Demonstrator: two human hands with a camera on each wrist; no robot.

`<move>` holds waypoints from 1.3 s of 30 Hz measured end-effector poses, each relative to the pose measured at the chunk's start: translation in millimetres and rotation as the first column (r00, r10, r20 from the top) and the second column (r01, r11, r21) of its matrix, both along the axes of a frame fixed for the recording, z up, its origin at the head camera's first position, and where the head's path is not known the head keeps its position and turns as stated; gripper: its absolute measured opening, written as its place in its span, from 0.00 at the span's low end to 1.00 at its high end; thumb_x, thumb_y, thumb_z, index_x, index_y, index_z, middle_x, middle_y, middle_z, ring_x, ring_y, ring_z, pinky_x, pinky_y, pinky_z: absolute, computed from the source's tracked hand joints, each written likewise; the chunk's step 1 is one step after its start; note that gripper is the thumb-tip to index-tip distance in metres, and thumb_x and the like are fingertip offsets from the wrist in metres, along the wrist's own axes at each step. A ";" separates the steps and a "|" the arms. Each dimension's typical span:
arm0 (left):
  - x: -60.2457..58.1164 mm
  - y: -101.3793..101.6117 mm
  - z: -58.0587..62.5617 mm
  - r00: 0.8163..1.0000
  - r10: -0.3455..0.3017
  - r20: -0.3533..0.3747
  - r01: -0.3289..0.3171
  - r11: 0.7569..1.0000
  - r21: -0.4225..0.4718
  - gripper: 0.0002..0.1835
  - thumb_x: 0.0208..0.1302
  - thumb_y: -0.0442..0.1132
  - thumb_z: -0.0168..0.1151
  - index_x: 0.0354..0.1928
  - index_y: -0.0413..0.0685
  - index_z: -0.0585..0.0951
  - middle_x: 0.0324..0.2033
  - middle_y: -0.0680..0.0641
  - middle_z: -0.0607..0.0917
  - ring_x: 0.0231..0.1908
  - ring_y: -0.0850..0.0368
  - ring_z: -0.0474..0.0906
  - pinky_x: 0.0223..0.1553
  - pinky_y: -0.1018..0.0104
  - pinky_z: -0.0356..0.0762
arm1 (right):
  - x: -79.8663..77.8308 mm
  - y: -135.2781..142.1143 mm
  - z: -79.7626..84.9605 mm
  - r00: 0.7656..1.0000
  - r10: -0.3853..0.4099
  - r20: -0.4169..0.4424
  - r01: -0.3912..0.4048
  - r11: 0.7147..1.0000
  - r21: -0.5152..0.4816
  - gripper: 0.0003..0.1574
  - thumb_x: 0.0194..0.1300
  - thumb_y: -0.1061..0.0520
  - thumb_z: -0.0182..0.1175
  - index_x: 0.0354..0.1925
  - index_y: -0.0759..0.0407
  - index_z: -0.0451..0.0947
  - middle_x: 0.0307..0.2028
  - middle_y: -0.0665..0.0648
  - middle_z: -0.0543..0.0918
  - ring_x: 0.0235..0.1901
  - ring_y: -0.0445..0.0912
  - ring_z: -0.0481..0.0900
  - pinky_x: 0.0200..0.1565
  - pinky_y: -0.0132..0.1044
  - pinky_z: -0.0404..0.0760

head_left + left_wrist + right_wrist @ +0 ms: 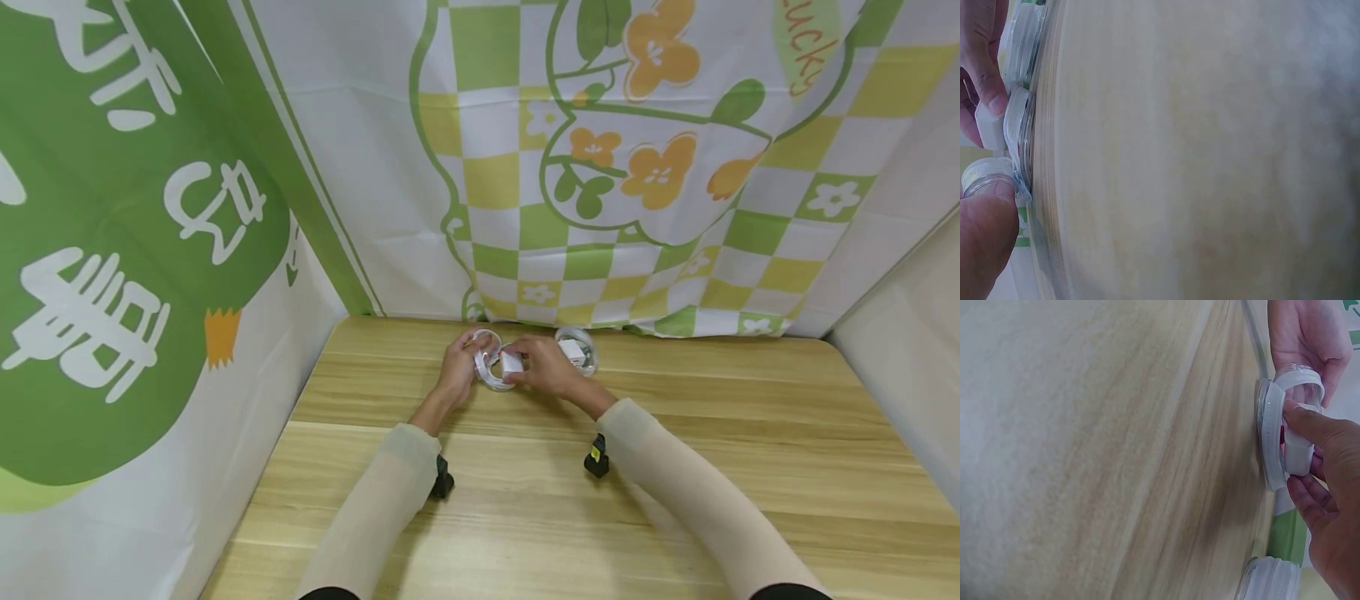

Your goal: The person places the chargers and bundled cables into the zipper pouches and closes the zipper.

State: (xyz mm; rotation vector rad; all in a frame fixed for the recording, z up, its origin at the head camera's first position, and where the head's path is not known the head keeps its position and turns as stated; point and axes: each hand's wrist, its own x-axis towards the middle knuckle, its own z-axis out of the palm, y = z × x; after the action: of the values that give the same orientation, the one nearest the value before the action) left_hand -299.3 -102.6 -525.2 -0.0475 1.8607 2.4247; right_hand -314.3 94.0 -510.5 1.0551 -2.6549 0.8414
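Note:
A small round clear zip case (486,382) with a white zipper rim lies near the table's far edge, its lid (1300,376) raised. My left hand (455,368) holds that lid, thumb against it in the left wrist view. A white charger plug (512,364) is pinched between the thumb and fingers of my right hand (551,365), at the case's opening. The right wrist view shows the plug (1299,453) right beside the case rim, with something small and red behind it. Whether the plug touches the case inside cannot be told.
A second round clear case (591,358) with a white block in it stands just right of my right hand. Behind the wooden table (525,517) hangs a green and white patterned cloth (487,183). Black wrist cameras sit under both sleeves.

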 end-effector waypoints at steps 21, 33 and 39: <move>-1.1 0.9 0.5 1.000 -0.009 -0.005 0.009 1.000 0.020 0.23 0.84 0.33 0.48 0.73 0.28 0.67 0.67 0.28 0.77 0.68 0.38 0.76 0.59 0.65 0.84 | -2.9 -0.6 -7.2 1.000 -0.021 0.006 0.021 0.999 -0.041 0.26 0.58 0.53 0.81 0.52 0.64 0.88 0.47 0.61 0.91 0.48 0.54 0.89 0.53 0.48 0.87; -1.3 0.5 0.2 1.000 -0.001 0.011 0.001 1.000 -0.002 0.24 0.83 0.34 0.50 0.74 0.30 0.68 0.66 0.28 0.78 0.68 0.37 0.77 0.55 0.67 0.86 | -0.6 4.7 -5.4 0.998 -0.035 0.061 0.039 0.996 -0.080 0.23 0.64 0.54 0.77 0.53 0.65 0.88 0.50 0.63 0.91 0.49 0.55 0.90 0.54 0.48 0.88; -2.6 0.2 0.8 1.000 -0.013 -0.008 0.013 1.000 -0.024 0.24 0.83 0.34 0.49 0.74 0.30 0.68 0.66 0.28 0.79 0.68 0.36 0.77 0.56 0.66 0.86 | -3.2 3.5 -7.8 0.996 -0.057 0.070 0.062 0.996 -0.068 0.24 0.61 0.53 0.80 0.51 0.65 0.89 0.48 0.63 0.91 0.49 0.55 0.91 0.53 0.47 0.89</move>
State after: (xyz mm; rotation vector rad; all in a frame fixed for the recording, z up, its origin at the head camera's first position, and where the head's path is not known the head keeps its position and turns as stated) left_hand -301.9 -102.4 -524.4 -0.0274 1.8871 2.3979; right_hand -317.5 97.5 -518.2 0.9421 -2.6763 0.9671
